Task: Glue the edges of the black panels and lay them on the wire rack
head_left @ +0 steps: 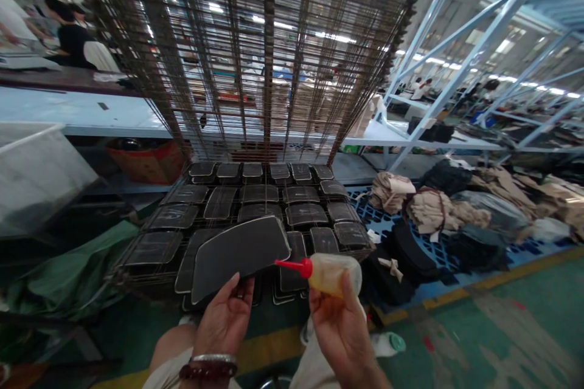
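Note:
A flat black panel with a pale glued-looking edge (241, 247) is held at its lower edge by my left hand (225, 319), which wears bracelets. To its right, my right hand (340, 328) grips a squeeze bottle of yellowish liquid (333, 273). The bottle lies nearly level, its red nozzle pointing left, close to the panel's right corner. Beneath and beyond both hands, several similar black panels (260, 194) lie in rows on a wire rack (137, 237).
Raised wire grids (269, 55) stand behind the rack. At left are a white bin (41, 176) and green cloth (77, 267). Beige fabric bundles (429, 209) and black pieces lie at right. A white bottle with a green cap (387, 343) is low at right. People are in the background.

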Demonstrator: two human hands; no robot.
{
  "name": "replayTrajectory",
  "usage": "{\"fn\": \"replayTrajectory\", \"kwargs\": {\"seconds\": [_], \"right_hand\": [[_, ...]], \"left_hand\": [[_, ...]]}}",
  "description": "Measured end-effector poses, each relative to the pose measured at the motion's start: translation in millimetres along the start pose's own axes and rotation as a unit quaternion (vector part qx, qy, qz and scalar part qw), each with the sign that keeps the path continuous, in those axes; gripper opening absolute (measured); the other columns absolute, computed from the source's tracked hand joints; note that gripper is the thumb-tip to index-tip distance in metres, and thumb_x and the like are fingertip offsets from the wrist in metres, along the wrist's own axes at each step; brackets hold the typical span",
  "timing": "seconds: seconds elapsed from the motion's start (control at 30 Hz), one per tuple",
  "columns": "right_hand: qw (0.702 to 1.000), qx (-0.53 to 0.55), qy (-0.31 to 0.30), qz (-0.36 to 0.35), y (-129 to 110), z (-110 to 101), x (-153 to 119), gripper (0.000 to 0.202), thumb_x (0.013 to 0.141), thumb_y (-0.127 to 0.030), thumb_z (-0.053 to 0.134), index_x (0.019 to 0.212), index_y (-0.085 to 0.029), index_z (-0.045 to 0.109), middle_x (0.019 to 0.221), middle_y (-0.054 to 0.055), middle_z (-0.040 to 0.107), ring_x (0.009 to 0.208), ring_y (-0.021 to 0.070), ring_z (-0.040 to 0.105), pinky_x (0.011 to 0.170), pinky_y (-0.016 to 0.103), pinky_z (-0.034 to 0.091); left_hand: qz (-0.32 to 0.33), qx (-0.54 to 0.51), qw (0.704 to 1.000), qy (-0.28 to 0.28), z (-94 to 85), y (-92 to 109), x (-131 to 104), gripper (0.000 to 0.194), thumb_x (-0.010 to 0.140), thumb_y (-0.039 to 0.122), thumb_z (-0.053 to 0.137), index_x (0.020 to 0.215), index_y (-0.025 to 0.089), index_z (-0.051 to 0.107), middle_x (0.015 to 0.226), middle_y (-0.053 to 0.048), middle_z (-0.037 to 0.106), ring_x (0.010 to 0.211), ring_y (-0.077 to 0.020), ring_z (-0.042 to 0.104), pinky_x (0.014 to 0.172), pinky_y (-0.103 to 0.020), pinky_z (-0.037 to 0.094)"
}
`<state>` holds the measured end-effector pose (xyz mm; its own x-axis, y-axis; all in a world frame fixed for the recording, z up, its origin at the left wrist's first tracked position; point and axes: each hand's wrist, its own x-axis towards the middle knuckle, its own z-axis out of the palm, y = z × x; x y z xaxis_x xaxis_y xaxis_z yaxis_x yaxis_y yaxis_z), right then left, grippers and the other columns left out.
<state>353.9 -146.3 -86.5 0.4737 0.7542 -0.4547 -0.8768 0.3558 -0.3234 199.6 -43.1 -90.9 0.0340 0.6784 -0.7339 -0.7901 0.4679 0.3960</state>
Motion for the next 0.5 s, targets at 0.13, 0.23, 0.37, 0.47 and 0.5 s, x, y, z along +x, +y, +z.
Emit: {"fn": "replayTrajectory", "kwargs": {"seconds": [0.13,0.23,0.37,0.47,0.5], "right_hand": [[0.995,0.029,-0.022,0.093,25,1,-11,0.037,0.066,-0.029,0.094,0.096,-0.021,0.075,0.098,0.004,0.08,0.084,0.0179,0.076,0.058,0.02,0.059],[0.991,0.037,-0.042,0.124,34,3,-15,0.039,0.064,-0.029,0.095,0.096,-0.019,0.076,0.096,0.005,0.08,0.083,0.0188,0.076,0.058,0.021,0.06],[0.991,0.027,-0.066,0.116,32,3,-17,0.044,0.062,-0.022,0.096,0.1,-0.02,0.075,0.097,0.004,0.08,0.088,0.0205,0.076,0.068,0.025,0.063],[0.989,0.019,-0.088,0.118,27,-2,-20,0.041,0.069,-0.027,0.093,0.105,-0.02,0.074,0.103,0.005,0.079,0.099,0.0208,0.074,0.08,0.028,0.062],[0.988,0.013,-0.097,0.121,25,-5,-21,0.04,0.072,-0.029,0.091,0.107,-0.02,0.074,0.106,0.006,0.079,0.101,0.0205,0.074,0.08,0.027,0.062]], "left_hand": [[-0.033,0.011,0.999,-0.009,1.8,-19,-8,0.024,0.092,-0.002,0.05,0.08,0.016,0.06,0.064,0.0,0.068,0.055,-0.0106,0.068,0.054,-0.017,0.06],[-0.075,0.035,0.994,-0.066,-0.4,-29,-14,0.016,0.093,0.002,0.051,0.091,0.01,0.065,0.071,-0.008,0.073,0.061,-0.0167,0.072,0.054,-0.022,0.061],[-0.075,0.058,0.989,-0.114,2.5,-36,-26,0.025,0.093,0.005,0.05,0.11,0.007,0.068,0.082,-0.012,0.078,0.076,-0.0249,0.077,0.071,-0.036,0.066],[-0.044,0.072,0.991,-0.107,-3.5,-39,-30,0.021,0.09,0.003,0.053,0.095,0.009,0.073,0.087,-0.015,0.08,0.085,-0.0271,0.078,0.081,-0.038,0.065],[-0.034,0.076,0.99,-0.11,-11.2,-39,-30,0.021,0.088,0.002,0.054,0.087,0.01,0.073,0.089,-0.016,0.08,0.087,-0.0274,0.077,0.082,-0.038,0.064]]}}
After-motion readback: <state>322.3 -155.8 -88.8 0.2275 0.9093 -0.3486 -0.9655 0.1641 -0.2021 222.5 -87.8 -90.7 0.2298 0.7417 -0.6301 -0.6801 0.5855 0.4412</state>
